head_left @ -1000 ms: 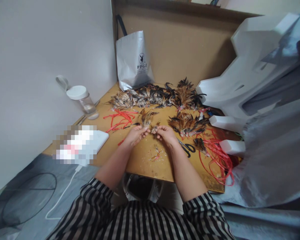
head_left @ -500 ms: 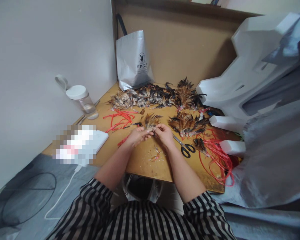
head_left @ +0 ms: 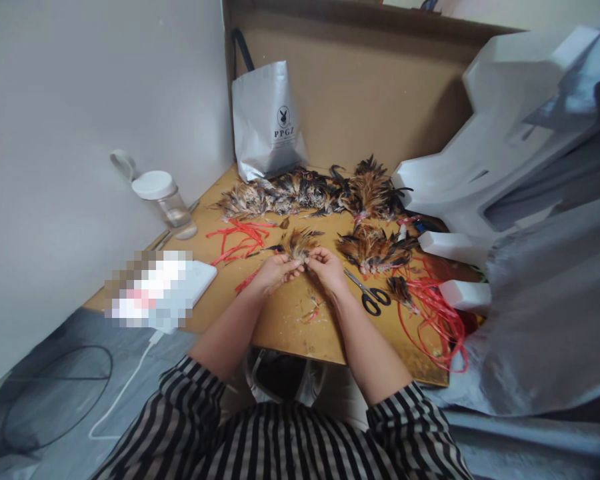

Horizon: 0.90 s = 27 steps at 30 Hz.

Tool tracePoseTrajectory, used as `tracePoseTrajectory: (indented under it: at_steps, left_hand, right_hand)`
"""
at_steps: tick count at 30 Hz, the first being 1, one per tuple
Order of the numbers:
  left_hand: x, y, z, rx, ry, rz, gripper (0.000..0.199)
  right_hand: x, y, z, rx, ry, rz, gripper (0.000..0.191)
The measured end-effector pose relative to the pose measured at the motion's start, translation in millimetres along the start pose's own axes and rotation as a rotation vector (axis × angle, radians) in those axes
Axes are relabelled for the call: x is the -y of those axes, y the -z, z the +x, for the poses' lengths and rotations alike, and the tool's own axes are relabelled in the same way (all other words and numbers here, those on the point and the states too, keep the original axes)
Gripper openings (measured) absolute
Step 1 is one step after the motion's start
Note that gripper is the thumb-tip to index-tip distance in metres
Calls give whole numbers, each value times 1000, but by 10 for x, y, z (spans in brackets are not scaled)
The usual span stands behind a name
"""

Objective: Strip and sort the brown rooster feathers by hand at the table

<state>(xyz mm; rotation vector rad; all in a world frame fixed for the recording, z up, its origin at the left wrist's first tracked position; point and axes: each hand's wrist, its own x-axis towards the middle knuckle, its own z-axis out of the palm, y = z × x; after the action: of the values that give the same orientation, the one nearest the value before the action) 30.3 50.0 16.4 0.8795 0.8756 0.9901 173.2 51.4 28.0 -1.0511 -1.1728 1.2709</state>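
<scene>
Tuft, over counter, left of scissors: pinched low by left grip and right grip, both narrow. Apparently at bunching stage. Calls next, probably, for evening up under steady pressure.

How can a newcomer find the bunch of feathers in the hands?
At the table, before the row of feathers, the left hand and right hand are close together. Both pinch a brown bunch, the only one held; its neighbours lie on the table.
</scene>
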Motion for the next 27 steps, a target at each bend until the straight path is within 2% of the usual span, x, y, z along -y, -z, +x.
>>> tracePoseTrajectory:
  at_steps: [5, 12, 21, 27]
  left_hand:
    - [15, 25, 17, 15, -3, -69, 19]
    - [37, 46, 40, 36, -21, -110, 18]
    - [47, -3, 37, 22, 12, -77, 17]
    - [60, 32, 50, 34, 19, -87, 20]
  right_hand:
    - [15, -7, -8, 23, -22, 78, 26]
    - [24, -31, -23, 41, -6, 65, 37]
    - [-28, -105, -34, -23, 83, 154, 32]
    - [-62, -115, -35, -50, 127, 102, 29]
